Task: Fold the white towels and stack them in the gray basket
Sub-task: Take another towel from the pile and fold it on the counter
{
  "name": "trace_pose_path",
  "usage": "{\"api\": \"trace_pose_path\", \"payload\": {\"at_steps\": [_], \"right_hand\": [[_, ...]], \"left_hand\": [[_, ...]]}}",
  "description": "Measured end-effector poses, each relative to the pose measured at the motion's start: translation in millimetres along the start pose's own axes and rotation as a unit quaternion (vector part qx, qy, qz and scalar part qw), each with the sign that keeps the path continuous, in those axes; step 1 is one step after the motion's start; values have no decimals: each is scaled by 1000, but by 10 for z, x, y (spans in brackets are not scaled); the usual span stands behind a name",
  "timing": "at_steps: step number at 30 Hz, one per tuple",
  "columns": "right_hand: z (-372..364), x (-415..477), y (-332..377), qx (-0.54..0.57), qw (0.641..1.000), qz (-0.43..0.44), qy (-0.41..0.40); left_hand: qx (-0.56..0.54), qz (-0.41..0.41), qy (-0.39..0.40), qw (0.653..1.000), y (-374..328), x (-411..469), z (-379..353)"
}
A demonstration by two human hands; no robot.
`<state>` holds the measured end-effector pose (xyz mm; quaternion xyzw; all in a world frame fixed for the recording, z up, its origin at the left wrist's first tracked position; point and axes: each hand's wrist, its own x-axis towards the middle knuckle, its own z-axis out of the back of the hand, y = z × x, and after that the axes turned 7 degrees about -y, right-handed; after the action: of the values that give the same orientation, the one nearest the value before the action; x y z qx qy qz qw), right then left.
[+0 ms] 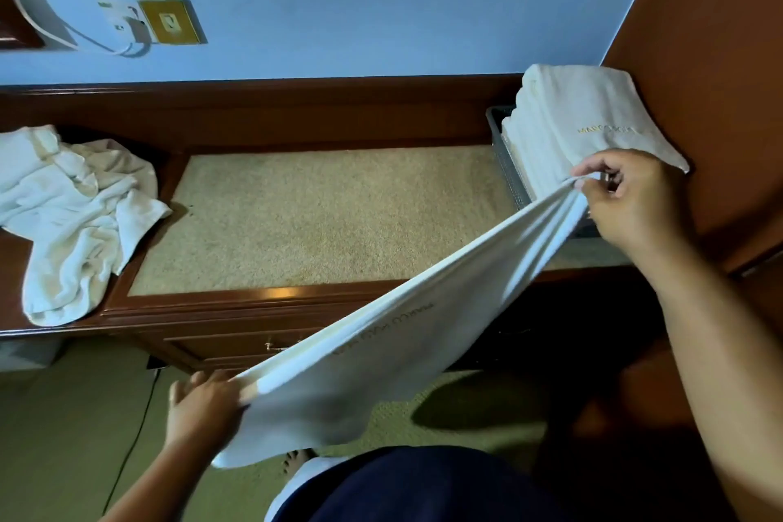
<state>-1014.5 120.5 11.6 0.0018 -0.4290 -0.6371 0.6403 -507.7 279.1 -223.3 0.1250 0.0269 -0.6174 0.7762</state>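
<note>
A white towel (398, 326) with dark lettering hangs stretched between my two hands, in front of the wooden counter. My left hand (203, 398) pinches its lower end near the floor. My right hand (627, 199) grips its upper end beside the gray basket (506, 157). The basket stands at the counter's right end and holds a tall stack of folded white towels (580, 119) rising above its rim. A heap of crumpled white towels (72, 216) lies on the counter's left end.
The counter has a beige speckled top (322, 216) framed in dark wood, with a drawer below. A brown wall panel (712, 55) stands right of the basket. A wall socket with a plugged charger (165, 21) is on the blue wall. A black cable (135, 428) runs over the carpet.
</note>
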Motion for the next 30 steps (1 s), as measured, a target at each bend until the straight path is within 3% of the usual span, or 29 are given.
{"api": "trace_pose_path", "payload": {"at_steps": [7,15,18,21,25,28,29,30], "right_hand": [[-391,-286,-821,-69,987,-118,81],[-663,-991,-1328,-128,954,-228,144],[-738,-1221,-1396,-171,941,-214,198],[-743,-1436,-1445,-204,921,-188,272],[-740,-1577,-1450,-189,931,-245,195],[-813,-1717,-1250,-158,887,-177,396],[-832,-1714,-1251,-147,887,-179,400],[-827,-1660,-1288,-142,901,-225,344]], "left_hand": [[0,66,-62,996,762,87,107],[-174,42,-68,981,1093,164,392],[-246,33,-96,964,1069,80,403],[-285,85,-129,946,1065,35,463],[-352,141,-173,909,1004,27,612],[-397,158,-196,883,942,85,730],[-391,151,-200,886,924,71,759],[-388,150,-204,886,913,78,748]]}}
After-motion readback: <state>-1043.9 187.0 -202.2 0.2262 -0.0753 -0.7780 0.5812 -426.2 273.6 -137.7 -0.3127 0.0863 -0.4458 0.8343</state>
